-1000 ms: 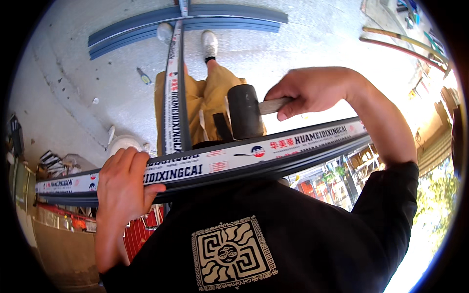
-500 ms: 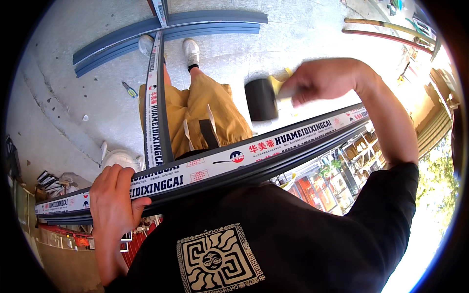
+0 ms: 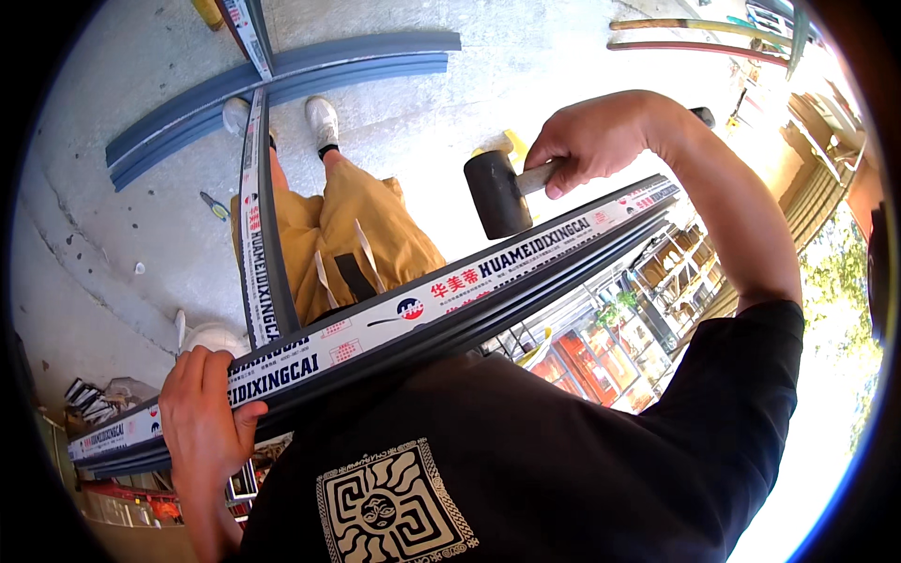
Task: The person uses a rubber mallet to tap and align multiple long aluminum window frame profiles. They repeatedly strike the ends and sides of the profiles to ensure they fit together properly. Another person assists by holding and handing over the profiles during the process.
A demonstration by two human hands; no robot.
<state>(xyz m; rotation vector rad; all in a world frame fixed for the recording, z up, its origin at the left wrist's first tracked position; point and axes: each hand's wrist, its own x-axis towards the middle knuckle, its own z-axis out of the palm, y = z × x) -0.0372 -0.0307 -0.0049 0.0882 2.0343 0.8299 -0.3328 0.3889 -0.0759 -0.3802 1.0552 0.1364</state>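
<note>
A dark metal profile bar [image 3: 375, 328], covered with printed white protective film, slants across in front of my body. My left hand [image 3: 202, 422] is closed around its left part, with the thumb over the near side. A second profile [image 3: 255, 216] joins it and runs away between my legs toward the far floor. In my right hand [image 3: 596, 141] is a black rubber mallet [image 3: 499, 195], gripped by its handle. The mallet's head hangs just beyond the bar's far edge, right of the middle; whether it touches the bar I cannot tell.
Blue-grey profiles [image 3: 366, 58] lie across the floor beyond my feet, under the second profile. Pliers [image 3: 215, 205] lie left of my legs. Long poles [image 3: 699, 28] rest at the far right. Assorted clutter [image 3: 89, 399] sits at the left.
The view has shifted, so the bar and floor sit farther left in it. The mallet has come closer to the bar and slightly rightward along it. My left hand keeps its place.
</note>
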